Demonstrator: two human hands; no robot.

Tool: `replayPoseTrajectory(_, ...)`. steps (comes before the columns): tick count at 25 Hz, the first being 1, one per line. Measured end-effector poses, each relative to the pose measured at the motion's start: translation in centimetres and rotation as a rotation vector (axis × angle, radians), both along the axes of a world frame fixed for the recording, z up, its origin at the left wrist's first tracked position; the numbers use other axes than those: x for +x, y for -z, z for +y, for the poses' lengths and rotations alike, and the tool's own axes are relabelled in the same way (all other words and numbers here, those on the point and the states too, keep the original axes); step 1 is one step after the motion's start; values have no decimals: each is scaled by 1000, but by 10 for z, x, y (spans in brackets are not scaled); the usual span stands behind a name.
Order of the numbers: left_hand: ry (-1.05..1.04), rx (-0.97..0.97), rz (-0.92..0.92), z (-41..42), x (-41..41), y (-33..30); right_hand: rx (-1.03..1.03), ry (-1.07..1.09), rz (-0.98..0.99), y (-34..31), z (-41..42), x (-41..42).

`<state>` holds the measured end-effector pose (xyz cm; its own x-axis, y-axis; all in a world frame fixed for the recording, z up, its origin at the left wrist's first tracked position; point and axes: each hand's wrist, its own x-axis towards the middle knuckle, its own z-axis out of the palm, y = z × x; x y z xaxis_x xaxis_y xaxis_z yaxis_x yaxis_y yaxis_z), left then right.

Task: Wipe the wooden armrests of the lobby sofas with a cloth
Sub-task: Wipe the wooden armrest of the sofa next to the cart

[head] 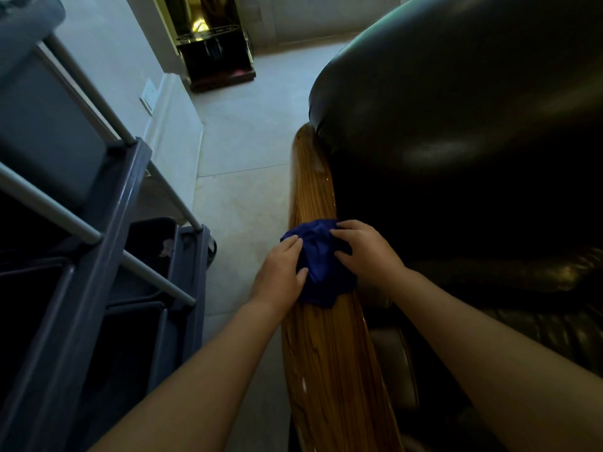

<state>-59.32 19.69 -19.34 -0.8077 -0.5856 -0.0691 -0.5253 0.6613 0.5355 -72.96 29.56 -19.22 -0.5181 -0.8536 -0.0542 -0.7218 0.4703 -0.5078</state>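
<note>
Head | hands: left (280, 272), right (365, 249) grasp blue cloth (321, 265) | glossy wooden armrest (329, 353) | tiled floor (241, 197)

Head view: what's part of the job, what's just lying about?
In the job:
blue cloth
wooden armrest
left hand on the cloth
right hand on the cloth
dark sofa

Just about:
grey cart
gold stand
wall plate

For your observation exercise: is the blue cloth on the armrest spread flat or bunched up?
Bunched up. The blue cloth shows folds and sits gathered between both hands on the wooden armrest.
</note>
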Motion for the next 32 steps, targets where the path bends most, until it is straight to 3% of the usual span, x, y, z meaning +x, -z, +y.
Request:
replayPoseTrajectory(9,-172,-143,74,8,-3,-3,-98,72,104,1,7,17)
replayPoseTrajectory(18,-226,15,26,16,5,-30,-67,11,-40,-25,31,12)
replayPoseTrajectory(24,-240,44,85,30,10,-93,-86,-33,-48,-85,47,7)
replayPoseTrajectory(32,-167,8,238,93,26,-235,-169,20,21,-227,114,16)
